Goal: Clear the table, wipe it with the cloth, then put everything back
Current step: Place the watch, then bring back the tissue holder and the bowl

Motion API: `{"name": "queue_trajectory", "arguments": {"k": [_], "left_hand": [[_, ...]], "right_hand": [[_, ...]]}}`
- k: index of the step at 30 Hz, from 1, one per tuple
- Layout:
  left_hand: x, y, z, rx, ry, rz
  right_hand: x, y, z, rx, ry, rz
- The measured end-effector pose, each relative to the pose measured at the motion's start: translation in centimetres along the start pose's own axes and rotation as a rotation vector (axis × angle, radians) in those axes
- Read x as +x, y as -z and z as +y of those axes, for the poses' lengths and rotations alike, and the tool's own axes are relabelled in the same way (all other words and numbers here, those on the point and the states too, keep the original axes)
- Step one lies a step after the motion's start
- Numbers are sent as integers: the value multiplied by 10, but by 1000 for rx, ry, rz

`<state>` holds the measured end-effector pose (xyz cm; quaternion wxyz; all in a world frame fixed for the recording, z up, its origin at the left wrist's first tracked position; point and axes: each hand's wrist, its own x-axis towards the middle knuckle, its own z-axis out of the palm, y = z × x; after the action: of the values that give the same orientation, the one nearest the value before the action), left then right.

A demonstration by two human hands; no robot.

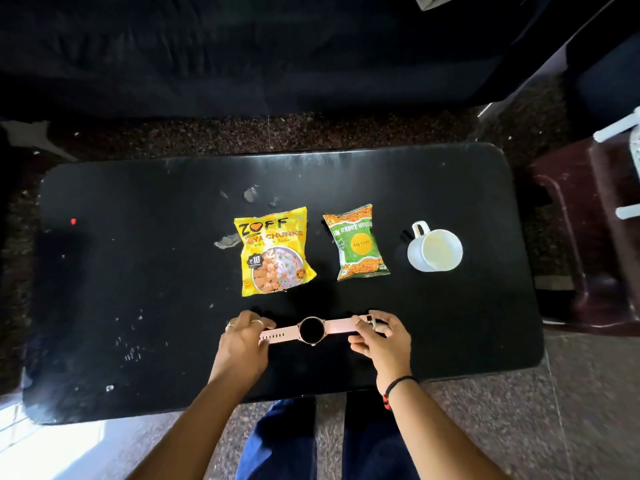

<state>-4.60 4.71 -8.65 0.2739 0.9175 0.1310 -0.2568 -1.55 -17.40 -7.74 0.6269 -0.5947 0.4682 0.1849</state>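
Observation:
A pink-strapped watch [311,329] with a round black face lies stretched out near the front edge of the black table [138,271]. My left hand [242,337] pinches the left strap end with the holes. My right hand [379,336] pinches the right strap end by the buckle. Behind the watch lie a yellow soya chunks packet [273,251] and a green snack packet [358,242]. To their right stands a white cup [437,250], its handle pointing back left. I see no cloth.
Dried smears and specks mark the tabletop, mostly behind and left of the yellow packet [227,241]. A dark sofa [242,57] stands beyond the table. A maroon plastic stool [588,237] sits at the right. My legs are under the front edge.

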Motion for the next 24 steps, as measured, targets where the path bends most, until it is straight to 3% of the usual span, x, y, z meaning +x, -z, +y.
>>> {"name": "queue_trajectory", "arguments": {"k": [4,8,14,19,24], "left_hand": [[-7,-5,17,-8,-192,177],[-9,-16,84,-105,-415,123],[11,-48,237,-256,-725,93],[41,-87,380,-285,-858,97],[71,-137,515,-254,-1042,14]], "right_hand": [[3,22,-3,-28,26,94],[18,72,-23,53,17,227],[58,184,-92,285,104,397],[93,308,-185,367,315,542],[127,432,-271,162,624,690]]}}
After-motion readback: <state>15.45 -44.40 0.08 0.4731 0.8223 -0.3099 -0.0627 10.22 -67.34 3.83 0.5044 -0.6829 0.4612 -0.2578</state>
